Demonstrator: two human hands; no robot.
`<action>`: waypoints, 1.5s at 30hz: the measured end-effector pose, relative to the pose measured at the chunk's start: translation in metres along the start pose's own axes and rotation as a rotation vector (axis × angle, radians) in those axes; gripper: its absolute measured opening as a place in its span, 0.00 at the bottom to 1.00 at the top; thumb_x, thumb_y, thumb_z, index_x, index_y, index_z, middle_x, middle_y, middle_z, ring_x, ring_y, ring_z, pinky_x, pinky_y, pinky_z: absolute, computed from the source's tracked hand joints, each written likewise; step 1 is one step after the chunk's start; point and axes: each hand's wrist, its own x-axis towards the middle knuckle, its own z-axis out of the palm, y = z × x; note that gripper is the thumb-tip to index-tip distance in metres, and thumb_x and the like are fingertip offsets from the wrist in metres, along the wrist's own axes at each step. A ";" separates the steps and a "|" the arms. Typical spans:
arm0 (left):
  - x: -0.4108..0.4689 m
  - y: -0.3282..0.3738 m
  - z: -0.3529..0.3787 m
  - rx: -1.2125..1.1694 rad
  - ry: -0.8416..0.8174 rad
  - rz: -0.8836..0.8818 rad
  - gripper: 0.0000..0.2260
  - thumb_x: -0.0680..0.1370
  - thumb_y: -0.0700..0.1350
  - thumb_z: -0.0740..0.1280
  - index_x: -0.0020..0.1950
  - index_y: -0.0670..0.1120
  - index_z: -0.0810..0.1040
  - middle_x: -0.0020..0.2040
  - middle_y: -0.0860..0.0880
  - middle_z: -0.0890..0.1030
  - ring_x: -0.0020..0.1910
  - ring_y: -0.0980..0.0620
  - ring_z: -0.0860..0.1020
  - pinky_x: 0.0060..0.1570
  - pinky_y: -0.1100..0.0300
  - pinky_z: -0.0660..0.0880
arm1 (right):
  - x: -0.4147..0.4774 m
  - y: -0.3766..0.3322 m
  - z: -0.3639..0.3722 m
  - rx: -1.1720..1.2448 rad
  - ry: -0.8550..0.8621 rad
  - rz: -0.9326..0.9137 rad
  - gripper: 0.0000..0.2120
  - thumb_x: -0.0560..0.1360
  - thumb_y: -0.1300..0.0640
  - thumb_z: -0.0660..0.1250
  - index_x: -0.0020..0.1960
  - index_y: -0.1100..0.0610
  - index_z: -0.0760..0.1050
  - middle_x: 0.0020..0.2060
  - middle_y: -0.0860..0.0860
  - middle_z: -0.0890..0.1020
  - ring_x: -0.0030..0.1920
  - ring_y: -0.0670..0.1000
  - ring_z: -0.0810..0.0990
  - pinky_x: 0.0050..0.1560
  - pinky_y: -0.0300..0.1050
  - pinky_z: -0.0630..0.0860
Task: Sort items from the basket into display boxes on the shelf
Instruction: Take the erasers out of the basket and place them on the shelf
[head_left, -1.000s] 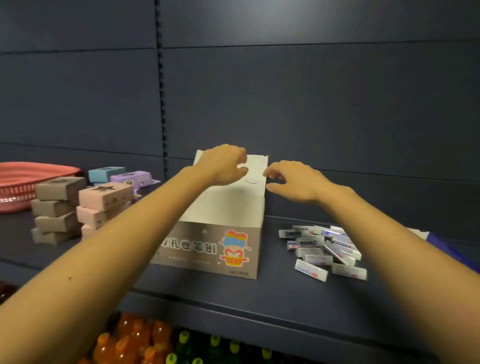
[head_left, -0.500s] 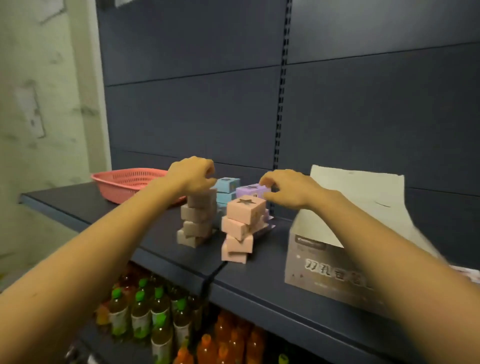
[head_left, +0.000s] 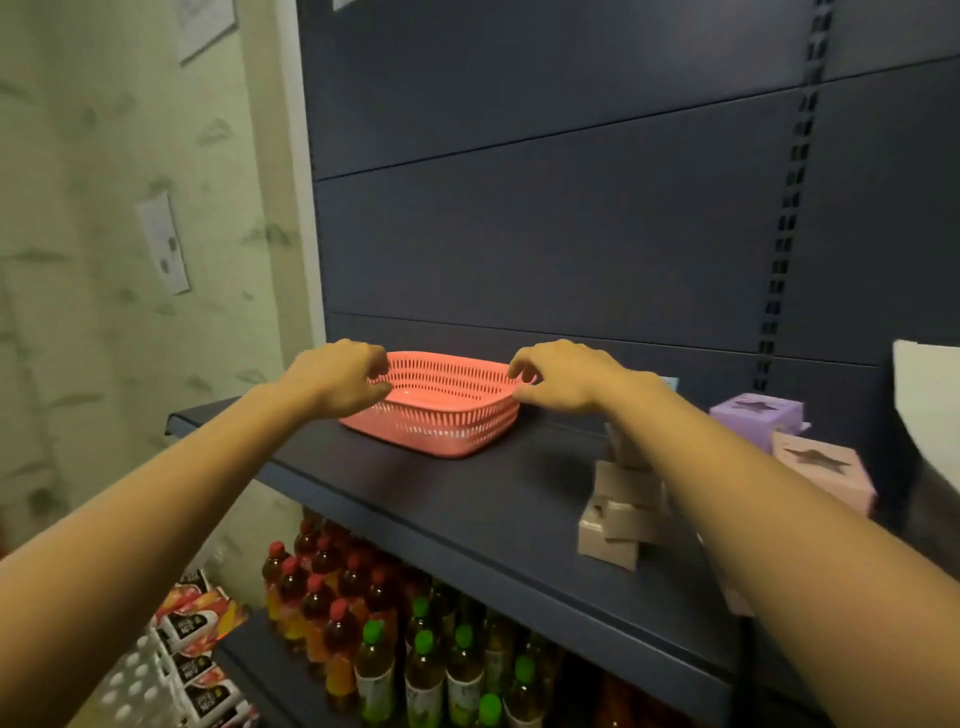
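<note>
Coral-pink plastic, slotted all round, the basket (head_left: 441, 415) sits on the dark blue shelf (head_left: 467, 499) near its left end, close to the back panel. Both arms reach toward it. The left hand (head_left: 337, 379) hovers at the basket's 9 o'clock rim, its fingers (head_left: 376, 364) curled loosely, with a clear gap between them and the thumb. The right hand (head_left: 563, 376) is at the 3 o'clock rim, fingers (head_left: 519, 369) likewise bent and apart from the thumb. Neither hand is clamped on the rim; whether any fingertip touches it I cannot tell. At the basket's 4 o'clock, partly behind the right forearm, stands a tilted stack of tan boxes (head_left: 621, 499), with a purple box (head_left: 756, 418) and a pink box (head_left: 823, 467) just beyond it. Bottled drinks (head_left: 415, 654) fill the shelf below.
</note>
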 end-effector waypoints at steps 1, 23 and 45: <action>0.003 -0.012 0.002 0.006 -0.005 -0.007 0.15 0.78 0.51 0.62 0.63 0.47 0.73 0.62 0.47 0.77 0.59 0.44 0.75 0.56 0.51 0.74 | 0.012 -0.006 0.002 0.006 -0.012 0.005 0.18 0.77 0.48 0.61 0.67 0.48 0.69 0.65 0.48 0.74 0.62 0.51 0.73 0.59 0.49 0.72; 0.182 -0.135 0.097 -0.037 -0.205 0.140 0.17 0.78 0.51 0.63 0.64 0.46 0.74 0.62 0.47 0.78 0.58 0.46 0.76 0.58 0.52 0.74 | 0.248 -0.033 0.069 0.001 -0.363 0.112 0.09 0.77 0.53 0.63 0.56 0.51 0.76 0.53 0.49 0.81 0.49 0.49 0.79 0.57 0.47 0.74; 0.282 -0.141 0.177 -0.072 -0.769 0.606 0.17 0.72 0.44 0.70 0.59 0.46 0.70 0.51 0.52 0.72 0.49 0.52 0.72 0.47 0.58 0.71 | 0.272 -0.032 0.093 -0.056 -0.529 0.182 0.17 0.78 0.50 0.62 0.66 0.51 0.71 0.57 0.49 0.75 0.53 0.45 0.71 0.56 0.37 0.67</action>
